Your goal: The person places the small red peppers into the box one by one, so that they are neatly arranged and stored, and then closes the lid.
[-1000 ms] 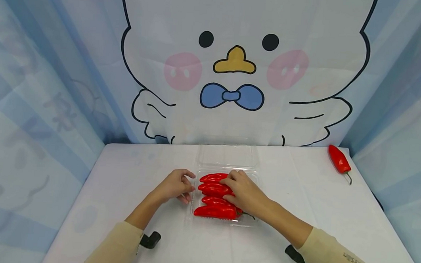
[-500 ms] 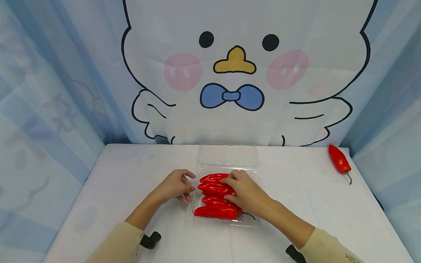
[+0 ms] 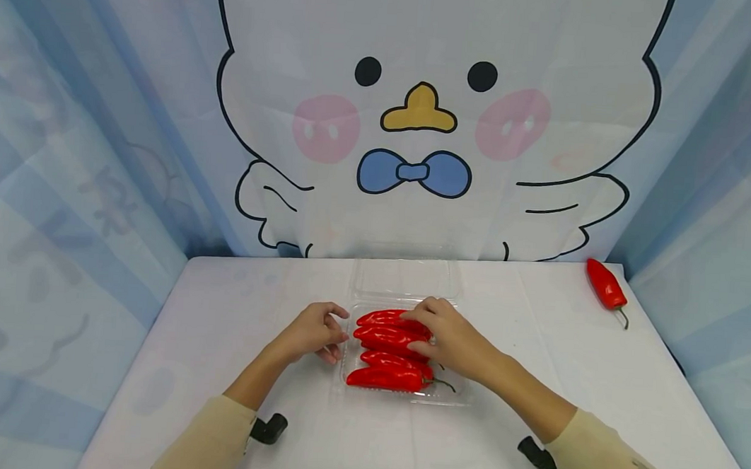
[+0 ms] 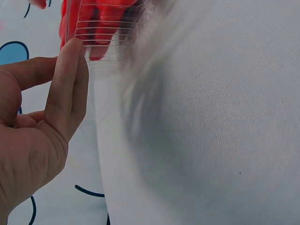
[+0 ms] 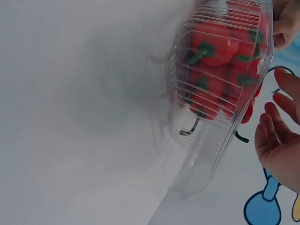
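Several glossy red chili peppers (image 3: 383, 378) with green stems lie side by side and stacked in a clear plastic clamshell box (image 5: 220, 140), whose lid (image 3: 405, 278) is folded back. Beside the box's left wall, my left hand (image 3: 311, 332) has its fingertips at the edge, and in the left wrist view the straight fingers (image 4: 68, 89) touch the ribbed plastic. My right hand (image 3: 451, 339) is over the stem ends of the upper peppers. In the right wrist view, its fingers (image 5: 276, 126) are spread and loosely bent, with no pepper between them.
A single red chili pepper (image 3: 604, 283) lies at the table's back right corner. White cloth covers the table (image 3: 537, 321). A curtain (image 3: 415, 215) with a cartoon figure hangs behind, and blue curtains (image 3: 720, 231) flank both sides.
My right hand has shifted slightly right and back from the upper peppers, uncovering more of their stem ends. The left hand and the box have stayed in place.
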`<action>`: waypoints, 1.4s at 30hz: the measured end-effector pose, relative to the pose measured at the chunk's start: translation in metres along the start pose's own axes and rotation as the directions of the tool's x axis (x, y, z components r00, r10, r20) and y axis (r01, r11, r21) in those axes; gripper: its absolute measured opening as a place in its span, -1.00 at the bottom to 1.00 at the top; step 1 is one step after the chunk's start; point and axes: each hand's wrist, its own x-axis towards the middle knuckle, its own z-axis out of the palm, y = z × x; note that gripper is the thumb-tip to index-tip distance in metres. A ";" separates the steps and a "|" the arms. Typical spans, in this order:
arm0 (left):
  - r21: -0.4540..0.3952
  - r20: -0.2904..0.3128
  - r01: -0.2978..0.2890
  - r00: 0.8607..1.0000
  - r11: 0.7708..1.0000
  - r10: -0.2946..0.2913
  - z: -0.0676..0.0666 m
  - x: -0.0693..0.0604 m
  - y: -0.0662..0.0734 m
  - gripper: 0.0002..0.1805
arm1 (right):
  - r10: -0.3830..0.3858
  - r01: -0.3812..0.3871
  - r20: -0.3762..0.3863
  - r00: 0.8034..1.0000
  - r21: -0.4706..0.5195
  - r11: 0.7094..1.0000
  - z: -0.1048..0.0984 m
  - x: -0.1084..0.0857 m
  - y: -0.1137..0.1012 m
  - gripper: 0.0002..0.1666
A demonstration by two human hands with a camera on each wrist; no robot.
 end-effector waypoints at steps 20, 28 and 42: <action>0.005 -0.004 -0.006 1.000 1.000 0.006 0.000 -0.001 0.002 -0.53 | 0.057 -0.055 -0.237 0.970 0.013 0.998 -0.022 -0.029 0.051 -0.37; 0.000 -0.006 0.001 1.000 1.000 -0.001 0.000 -0.002 0.003 -0.53 | 0.121 -0.131 -0.324 0.938 -0.009 0.991 -0.032 -0.049 0.080 -0.29; -0.005 0.000 0.003 1.000 1.000 -0.003 0.000 -0.001 0.002 -0.53 | 0.344 -0.349 -0.325 0.881 0.044 0.936 -0.059 -0.077 0.130 -0.11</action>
